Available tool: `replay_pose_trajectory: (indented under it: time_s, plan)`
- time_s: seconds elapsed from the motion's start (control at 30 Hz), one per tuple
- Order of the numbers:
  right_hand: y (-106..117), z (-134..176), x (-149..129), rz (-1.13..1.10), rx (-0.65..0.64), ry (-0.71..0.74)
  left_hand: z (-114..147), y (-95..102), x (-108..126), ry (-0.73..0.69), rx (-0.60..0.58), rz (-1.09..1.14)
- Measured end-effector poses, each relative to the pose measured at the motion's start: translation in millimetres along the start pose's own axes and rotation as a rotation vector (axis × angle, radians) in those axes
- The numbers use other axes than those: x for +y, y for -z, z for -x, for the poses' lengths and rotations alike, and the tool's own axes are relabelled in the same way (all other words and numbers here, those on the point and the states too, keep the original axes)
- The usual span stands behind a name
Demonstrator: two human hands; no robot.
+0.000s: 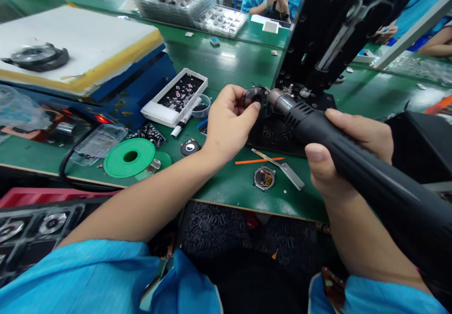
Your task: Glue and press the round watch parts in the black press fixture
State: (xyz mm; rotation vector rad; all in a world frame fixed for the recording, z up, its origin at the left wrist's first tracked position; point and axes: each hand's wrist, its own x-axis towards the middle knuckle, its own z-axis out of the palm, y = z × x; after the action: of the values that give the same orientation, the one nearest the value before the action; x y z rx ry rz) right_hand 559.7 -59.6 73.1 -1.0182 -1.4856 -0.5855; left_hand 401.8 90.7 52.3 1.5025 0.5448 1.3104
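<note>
My left hand (229,121) pinches a small round black part (254,96) between thumb and fingers, just above the green bench (226,64). My right hand (339,154) grips a long black hot-air gun (353,158). Its metal nozzle (280,100) points left and sits right beside the round part. Both are in front of a black stand (318,36) on its base. A round metal watch-like case (264,178) lies on the bench below my hands, next to an orange stick (259,160) and metal tweezers (282,167).
A green spool (129,157), a white tray of small parts (174,98), a clear cup (201,104), a white pen (181,123) and a round black part (190,148) lie at left. A blue machine (116,88) with a white pad stands far left. Other people work across the bench.
</note>
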Motion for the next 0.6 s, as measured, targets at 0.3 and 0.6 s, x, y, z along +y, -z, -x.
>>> replay_pose_trajectory:
  time_s: [0.3, 0.6]
  plan:
    - [2, -1, -4, 0.03, 0.004, -0.031, -2, 4.1, -9, -0.076, -0.032, -0.084]
    - [0, -1, -2, 0.037, 0.018, -0.027, 1, 0.0, 1, 0.021, 0.01, -0.042]
